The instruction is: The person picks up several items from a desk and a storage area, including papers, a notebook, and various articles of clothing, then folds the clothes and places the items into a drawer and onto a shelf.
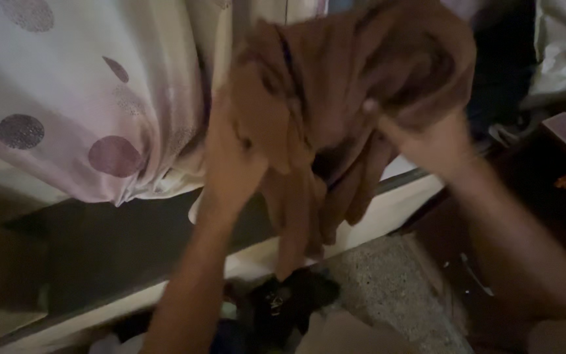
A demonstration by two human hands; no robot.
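Observation:
A crumpled brown cloth (335, 85) hangs in the air in front of me, its loose ends trailing down toward the floor. My left hand (230, 164) grips its left side from below, fingers buried in the folds. On the right, my right hand (427, 141) pinches the bunched upper part of the cloth. Both forearms reach up from the bottom of the view. The picture is dim and somewhat blurred.
A pale sheet with round purple spots (80, 98) drapes over the edge of a bed at the left. Below it runs a dark bed frame (119, 242). A dark garment (283, 298) lies on the speckled floor (394, 288). White fabric (565, 46) sits at the upper right.

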